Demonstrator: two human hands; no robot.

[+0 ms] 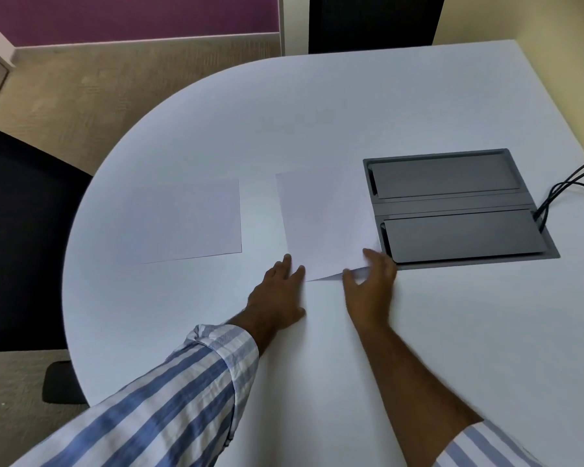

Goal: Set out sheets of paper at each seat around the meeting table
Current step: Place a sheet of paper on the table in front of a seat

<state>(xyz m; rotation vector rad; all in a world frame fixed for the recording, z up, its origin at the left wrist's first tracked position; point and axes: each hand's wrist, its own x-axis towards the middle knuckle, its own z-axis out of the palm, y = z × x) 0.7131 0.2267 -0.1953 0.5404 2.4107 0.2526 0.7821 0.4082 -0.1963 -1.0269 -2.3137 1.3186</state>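
Two white sheets lie on the white meeting table (317, 106). One sheet (186, 220) rests flat at the left, in front of the black chair. The other sheet (324, 217) lies in the middle, its near right corner lifted off the table. My right hand (371, 281) pinches that raised corner between thumb and fingers. My left hand (280, 291) lies flat on the table, fingertips touching the sheet's near left edge.
A grey cable box (455, 203) with two closed lids is set into the table right of the middle sheet, black cables (567, 187) running out of it. A black chair (17, 230) stands at the left edge. Beige carpet lies beyond the rounded table end.
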